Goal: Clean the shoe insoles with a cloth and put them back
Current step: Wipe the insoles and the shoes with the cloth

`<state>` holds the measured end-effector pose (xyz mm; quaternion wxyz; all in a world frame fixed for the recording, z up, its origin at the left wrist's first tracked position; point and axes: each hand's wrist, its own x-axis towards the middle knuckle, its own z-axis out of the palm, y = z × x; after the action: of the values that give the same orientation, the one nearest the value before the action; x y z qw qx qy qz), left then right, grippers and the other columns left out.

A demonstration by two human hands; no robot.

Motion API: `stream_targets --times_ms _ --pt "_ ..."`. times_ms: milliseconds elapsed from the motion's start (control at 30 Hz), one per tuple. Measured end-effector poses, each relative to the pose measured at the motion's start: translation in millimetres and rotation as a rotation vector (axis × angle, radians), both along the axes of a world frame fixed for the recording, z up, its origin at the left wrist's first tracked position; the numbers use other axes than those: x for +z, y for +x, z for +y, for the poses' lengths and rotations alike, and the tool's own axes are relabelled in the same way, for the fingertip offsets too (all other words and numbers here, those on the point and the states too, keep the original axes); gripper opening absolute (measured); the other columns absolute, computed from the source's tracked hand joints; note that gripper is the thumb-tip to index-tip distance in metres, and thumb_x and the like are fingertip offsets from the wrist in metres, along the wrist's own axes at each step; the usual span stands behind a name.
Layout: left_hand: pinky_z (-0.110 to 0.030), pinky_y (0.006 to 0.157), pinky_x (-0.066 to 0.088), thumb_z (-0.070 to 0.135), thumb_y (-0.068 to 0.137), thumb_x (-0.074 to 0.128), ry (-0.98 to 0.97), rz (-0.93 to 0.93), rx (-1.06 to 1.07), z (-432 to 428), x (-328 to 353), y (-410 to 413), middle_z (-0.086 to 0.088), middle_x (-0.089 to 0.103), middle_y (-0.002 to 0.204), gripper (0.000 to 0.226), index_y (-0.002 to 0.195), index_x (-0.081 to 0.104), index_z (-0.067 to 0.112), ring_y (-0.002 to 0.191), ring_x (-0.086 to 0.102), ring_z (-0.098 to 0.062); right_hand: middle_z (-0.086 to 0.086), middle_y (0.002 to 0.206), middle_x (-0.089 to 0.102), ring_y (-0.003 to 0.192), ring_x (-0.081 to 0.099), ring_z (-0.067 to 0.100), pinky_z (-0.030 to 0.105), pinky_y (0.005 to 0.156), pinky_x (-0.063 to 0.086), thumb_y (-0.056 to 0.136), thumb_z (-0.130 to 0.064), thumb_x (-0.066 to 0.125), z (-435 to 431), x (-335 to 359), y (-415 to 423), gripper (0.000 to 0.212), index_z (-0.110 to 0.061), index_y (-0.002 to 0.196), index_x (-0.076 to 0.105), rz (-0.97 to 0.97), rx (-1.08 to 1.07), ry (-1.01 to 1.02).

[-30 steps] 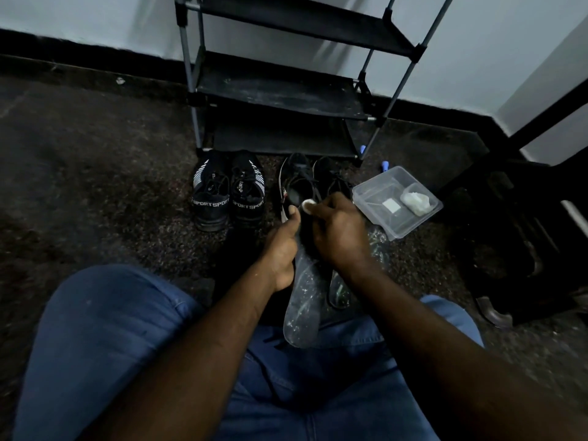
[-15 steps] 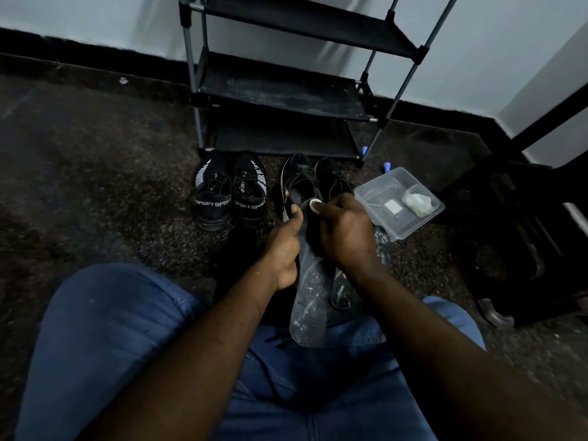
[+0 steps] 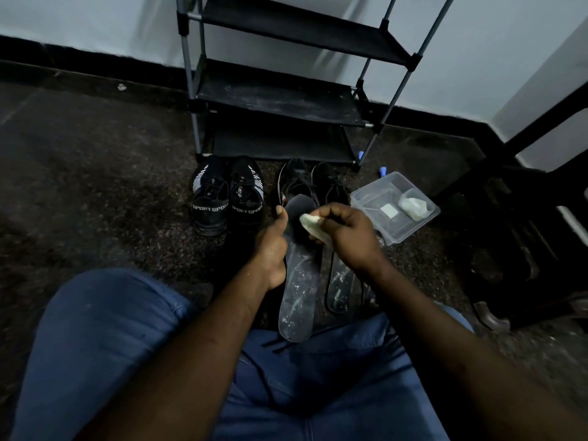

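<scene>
Risk: L hand [image 3: 270, 246] gripped insole [image 3: 297, 281] at edge only, R hand [image 3: 346, 237] pinched cloth [image 3: 310, 226]; hard wiping could've slipped it loose.

floor [image 3: 95, 192] — SPORT shoes [image 3: 226, 202] | black shoes [image 3: 318, 183] | plastic tub [image 3: 413, 232] | shoe rack [image 3: 273, 100]

I count four black shoes at twelve o'clock: one lettered pair [image 3: 210, 202] and one plain pair [image 3: 297, 183]. Two insoles: one insole [image 3: 297, 281] at twelve, a second insole [image 3: 342, 281] at one. One cloth [image 3: 313, 226]. One plastic tub [image 3: 410, 232] at two, holding one white wad [image 3: 412, 207] and one white square [image 3: 388, 212]. One rack [image 3: 276, 100], three shelves. Two blue bits [image 3: 382, 171].
</scene>
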<state>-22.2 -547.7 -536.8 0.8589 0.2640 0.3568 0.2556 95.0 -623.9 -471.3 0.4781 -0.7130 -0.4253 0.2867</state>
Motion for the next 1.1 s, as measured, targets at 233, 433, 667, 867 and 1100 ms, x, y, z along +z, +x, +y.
stream_targets --times_ms 233,433,667,867,1100 --pt "-0.038 0.086 0.057 0.063 0.103 0.034 -0.006 -0.054 -0.081 -5.7 6.6 1.3 -0.016 0.074 0.114 0.069 0.126 0.066 0.007 0.1 0.074 -0.025 -0.008 0.09 0.074 0.081 0.069 0.011 0.029 0.076 0.056 0.089 -0.018 0.071 6.2 -0.9 -8.1 0.012 -0.026 0.098 0.07 -0.513 0.07 -0.081" --pt "-0.041 0.093 0.055 0.065 0.101 0.035 -0.037 -0.072 -0.063 -4.4 2.2 1.3 -0.017 0.068 0.13 0.07 0.137 0.061 0.011 0.117 0.068 -0.028 0.001 0.103 0.07 0.091 0.066 0.02 0.035 0.076 0.055 0.09 -0.016 0.066 4.6 -6.9 -14.1 0.025 -0.022 0.114 0.071 -0.773 -0.028 0.07" --pt "-0.035 0.086 0.055 0.071 0.098 0.035 -0.053 -0.037 -0.053 -2.9 8.2 1.1 -0.018 0.073 0.115 0.077 0.132 0.064 0.007 0.102 0.072 -0.026 0.006 0.092 0.067 0.079 0.064 0.029 0.035 0.067 0.055 0.091 -0.021 0.059 -1.7 -20.1 -19.9 0.027 -0.017 0.11 0.078 -0.894 0.149 0.092" --pt "-0.035 0.075 0.06 0.072 0.095 0.043 -0.066 -0.014 0.008 4.6 8.7 -1.5 -0.021 0.07 0.124 0.078 0.131 0.065 0.006 0.107 0.072 -0.031 0.005 0.09 0.07 0.082 0.063 0.029 0.037 0.069 0.054 0.091 -0.026 0.052 -3.9 -14.7 -17.8 0.034 -0.016 0.109 0.079 -0.954 0.354 0.099" --pt "-0.044 0.1 0.052 0.052 0.106 0.04 0.006 -0.084 0.005 -8.5 13.6 0.5 -0.013 0.071 0.127 0.045 0.114 0.074 0.024 0.116 0.068 -0.028 0.006 0.091 0.069 0.075 0.066 0.025 0.028 0.07 0.053 0.091 -0.012 0.069 17.2 -3.0 3.0 0.018 -0.011 0.105 0.08 -0.871 -0.053 0.072"
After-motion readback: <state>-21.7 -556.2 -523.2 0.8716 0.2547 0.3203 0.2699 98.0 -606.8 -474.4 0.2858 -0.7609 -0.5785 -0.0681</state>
